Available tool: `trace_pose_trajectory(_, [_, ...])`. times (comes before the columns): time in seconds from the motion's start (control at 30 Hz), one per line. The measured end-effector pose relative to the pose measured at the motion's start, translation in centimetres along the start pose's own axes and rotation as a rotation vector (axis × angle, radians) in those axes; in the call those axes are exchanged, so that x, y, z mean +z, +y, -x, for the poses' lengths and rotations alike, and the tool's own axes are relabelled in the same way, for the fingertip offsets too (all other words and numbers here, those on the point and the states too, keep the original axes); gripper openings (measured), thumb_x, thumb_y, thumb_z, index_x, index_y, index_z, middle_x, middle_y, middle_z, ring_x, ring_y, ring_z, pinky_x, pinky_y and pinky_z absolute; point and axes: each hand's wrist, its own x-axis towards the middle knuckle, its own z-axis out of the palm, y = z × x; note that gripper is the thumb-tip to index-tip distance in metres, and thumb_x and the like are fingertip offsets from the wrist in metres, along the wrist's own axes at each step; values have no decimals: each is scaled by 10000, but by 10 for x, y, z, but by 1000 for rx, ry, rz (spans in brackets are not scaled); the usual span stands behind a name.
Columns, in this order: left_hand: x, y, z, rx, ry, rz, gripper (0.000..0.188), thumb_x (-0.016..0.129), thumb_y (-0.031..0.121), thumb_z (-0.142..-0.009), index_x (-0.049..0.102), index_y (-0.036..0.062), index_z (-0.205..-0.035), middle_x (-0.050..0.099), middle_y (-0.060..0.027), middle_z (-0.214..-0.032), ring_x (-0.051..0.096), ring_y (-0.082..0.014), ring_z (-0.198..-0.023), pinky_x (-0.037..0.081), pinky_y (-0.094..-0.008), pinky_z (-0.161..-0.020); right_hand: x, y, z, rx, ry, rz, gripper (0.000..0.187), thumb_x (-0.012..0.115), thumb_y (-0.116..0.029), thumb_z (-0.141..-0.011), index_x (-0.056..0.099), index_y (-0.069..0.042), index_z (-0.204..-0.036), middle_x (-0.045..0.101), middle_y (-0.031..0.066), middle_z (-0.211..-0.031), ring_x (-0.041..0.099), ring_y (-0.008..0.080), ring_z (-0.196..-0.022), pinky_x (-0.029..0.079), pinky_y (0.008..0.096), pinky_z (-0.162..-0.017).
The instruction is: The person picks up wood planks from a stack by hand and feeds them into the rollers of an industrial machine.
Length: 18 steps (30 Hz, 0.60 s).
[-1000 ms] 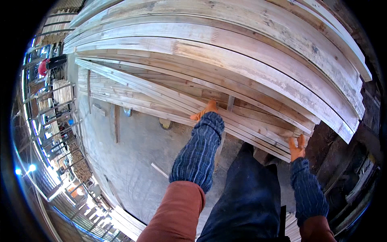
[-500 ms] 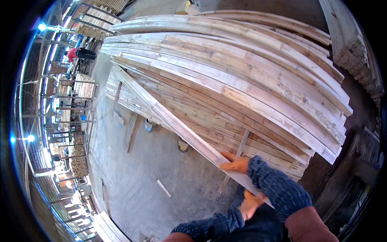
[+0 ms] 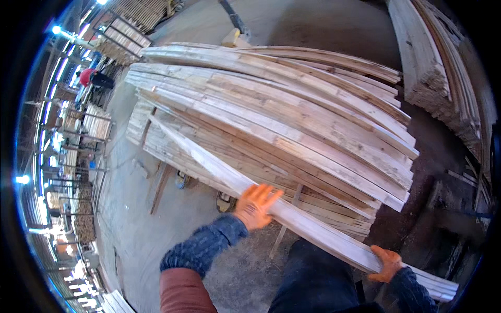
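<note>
A long pale wooden board [image 3: 318, 232] runs slantwise across the front of a wide stack of similar boards [image 3: 292, 117], its far end resting among them. My left hand [image 3: 253, 207], in an orange glove, grips it partway along, fingers apart over the top face. Close to the near end, my right hand [image 3: 385, 264], also gloved in orange, is closed round the board with the thumb side on top. The undersides of both grips are hidden. Past my right hand, the board's end [image 3: 433, 286] sticks out over the right forearm.
Another tall board stack [image 3: 422, 62] stands at the far right. Loose offcuts [image 3: 462, 178] lie below it. A wooden prop [image 3: 160, 189] leans by the left of the main stack. A person in red [image 3: 94, 78] bends over in the far left, near racks of timber [image 3: 94, 122].
My left hand has moved from the board's near end up along it to the left. My right hand has shifted to the near end, and the board has swung further right.
</note>
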Motion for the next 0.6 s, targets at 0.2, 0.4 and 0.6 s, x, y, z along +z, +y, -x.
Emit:
trace_pose_trajectory(0.2, [18,-54,-26,216,-83,-146,838,791,389,-778,476,101,-1500,516,-161,-1511,452,-350,-1422,309,-504,-1209,35,96,113,-26,534,400,811,866,-366,-694,528,-290,-1426,632,211,-1268,599,394,-1201,393,609,-1056])
trace_pose_trajectory(0.4, [73,-18,-12,357,71,-56,591,802,286,-696,671,45,-1220,693,-198,-1131,638,-372,-1030,509,-484,-937,43,120,145,37,303,398,1100,847,-383,-733,195,-491,-1612,546,182,-1463,525,386,-1347,383,570,-1120])
trace_pose_trajectory(0.6, [72,60,29,287,-144,-245,551,561,349,-941,541,13,-1377,617,-216,-1282,544,-418,-1240,364,-540,-1125,89,175,198,203,348,401,1222,853,-237,-681,128,-434,-1645,517,167,-1507,474,321,-1418,244,515,-1260])
